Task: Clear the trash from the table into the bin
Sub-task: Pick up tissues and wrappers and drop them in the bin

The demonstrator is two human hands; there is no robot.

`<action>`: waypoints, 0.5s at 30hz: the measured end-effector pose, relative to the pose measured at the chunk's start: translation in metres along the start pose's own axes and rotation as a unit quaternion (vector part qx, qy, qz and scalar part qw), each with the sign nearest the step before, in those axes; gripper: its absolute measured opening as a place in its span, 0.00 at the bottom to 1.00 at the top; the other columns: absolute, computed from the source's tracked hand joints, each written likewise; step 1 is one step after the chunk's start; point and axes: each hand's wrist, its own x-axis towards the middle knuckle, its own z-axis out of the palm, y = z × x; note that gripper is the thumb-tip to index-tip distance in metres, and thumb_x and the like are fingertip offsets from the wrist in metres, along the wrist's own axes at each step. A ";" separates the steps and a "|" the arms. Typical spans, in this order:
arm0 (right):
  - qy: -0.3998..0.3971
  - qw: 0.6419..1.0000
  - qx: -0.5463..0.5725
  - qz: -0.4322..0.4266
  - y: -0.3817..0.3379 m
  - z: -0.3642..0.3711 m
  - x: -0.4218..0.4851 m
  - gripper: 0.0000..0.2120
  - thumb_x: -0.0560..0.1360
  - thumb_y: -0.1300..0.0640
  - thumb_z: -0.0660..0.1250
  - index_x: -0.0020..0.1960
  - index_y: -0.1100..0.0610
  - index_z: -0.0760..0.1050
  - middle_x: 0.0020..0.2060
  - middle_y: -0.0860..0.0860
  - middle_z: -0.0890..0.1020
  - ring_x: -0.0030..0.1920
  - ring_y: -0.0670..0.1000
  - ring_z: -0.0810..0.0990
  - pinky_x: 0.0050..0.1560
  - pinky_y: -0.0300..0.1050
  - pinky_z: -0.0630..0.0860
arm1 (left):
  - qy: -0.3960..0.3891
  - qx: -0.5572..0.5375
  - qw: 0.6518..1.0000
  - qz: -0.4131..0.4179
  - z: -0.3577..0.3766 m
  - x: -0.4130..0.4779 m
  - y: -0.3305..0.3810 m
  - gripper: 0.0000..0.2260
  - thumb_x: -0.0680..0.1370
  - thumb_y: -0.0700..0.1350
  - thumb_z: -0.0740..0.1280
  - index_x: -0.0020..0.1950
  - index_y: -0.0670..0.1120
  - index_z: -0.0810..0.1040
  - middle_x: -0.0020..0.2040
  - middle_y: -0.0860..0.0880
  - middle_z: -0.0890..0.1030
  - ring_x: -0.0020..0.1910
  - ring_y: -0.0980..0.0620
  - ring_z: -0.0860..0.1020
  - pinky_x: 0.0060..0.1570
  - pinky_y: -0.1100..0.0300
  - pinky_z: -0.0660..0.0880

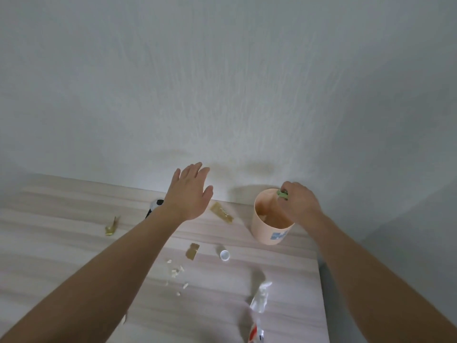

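A peach bin (265,233) stands on the wooden table (61,256) near its back right corner. My right hand (300,203) is over the bin's rim, pinching a small green scrap (282,194). My left hand (189,193) hovers flat, fingers spread, above the table's back edge and holds nothing. Trash lies on the table: a gold wrapper (222,212) just right of the left hand, a smaller gold piece (192,251), a twisted gold wrapper (112,227), a white bottle cap (224,255), pale crumbs (176,271) and a clear plastic wrapper (259,297).
A black and white object (155,206) shows partly behind my left forearm. A red and white packet (256,334) lies at the bottom edge. The wall rises directly behind the table. The table's right edge runs just past the bin.
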 end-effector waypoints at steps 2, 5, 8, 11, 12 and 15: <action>-0.010 1.000 -0.007 -0.002 0.000 0.008 0.008 0.12 0.74 0.55 0.60 0.57 0.53 0.73 0.48 0.51 0.75 0.43 0.53 0.71 0.43 0.45 0.69 | -0.003 0.000 1.000 -0.011 0.003 0.003 -0.008 0.23 0.81 0.51 0.55 0.75 0.47 0.60 0.77 0.45 0.59 0.76 0.46 0.55 0.75 0.45 0.50; -0.024 1.000 -0.016 -0.007 0.001 0.020 0.019 0.12 0.75 0.54 0.62 0.59 0.51 0.73 0.49 0.50 0.76 0.45 0.52 0.73 0.43 0.45 0.70 | -0.013 -0.003 1.000 -0.025 0.010 0.008 -0.017 0.24 0.81 0.51 0.56 0.75 0.47 0.59 0.77 0.45 0.59 0.77 0.47 0.55 0.75 0.45 0.49; -0.044 0.999 -0.019 -0.004 0.002 0.032 0.029 0.14 0.76 0.51 0.64 0.61 0.48 0.73 0.53 0.50 0.78 0.50 0.53 0.76 0.47 0.46 0.71 | -0.022 -0.003 0.999 -0.034 0.019 0.014 -0.025 0.24 0.81 0.52 0.56 0.75 0.47 0.59 0.77 0.45 0.59 0.76 0.46 0.55 0.75 0.45 0.49; -0.065 0.998 0.001 0.007 0.004 0.042 0.036 0.17 0.74 0.49 0.66 0.63 0.45 0.72 0.56 0.49 0.78 0.55 0.54 0.77 0.51 0.48 0.72 | -0.031 -0.004 0.999 -0.043 0.026 0.019 -0.029 0.24 0.81 0.53 0.56 0.75 0.47 0.59 0.77 0.45 0.58 0.77 0.47 0.54 0.75 0.45 0.48; -0.068 0.998 0.010 0.004 0.004 0.045 0.036 0.18 0.73 0.48 0.67 0.63 0.45 0.72 0.56 0.49 0.78 0.55 0.54 0.77 0.52 0.49 0.73 | -0.034 -0.003 0.998 -0.046 0.028 0.021 -0.030 0.24 0.81 0.53 0.55 0.75 0.47 0.59 0.78 0.45 0.58 0.77 0.47 0.54 0.75 0.45 0.48; -0.066 0.998 0.003 -0.020 0.005 0.049 0.036 0.24 0.70 0.45 0.68 0.65 0.46 0.69 0.57 0.49 0.77 0.57 0.54 0.75 0.54 0.51 0.74 | -0.038 -0.002 0.998 -0.049 0.033 0.023 -0.031 0.24 0.81 0.53 0.55 0.75 0.47 0.59 0.78 0.45 0.57 0.77 0.47 0.53 0.76 0.46 0.47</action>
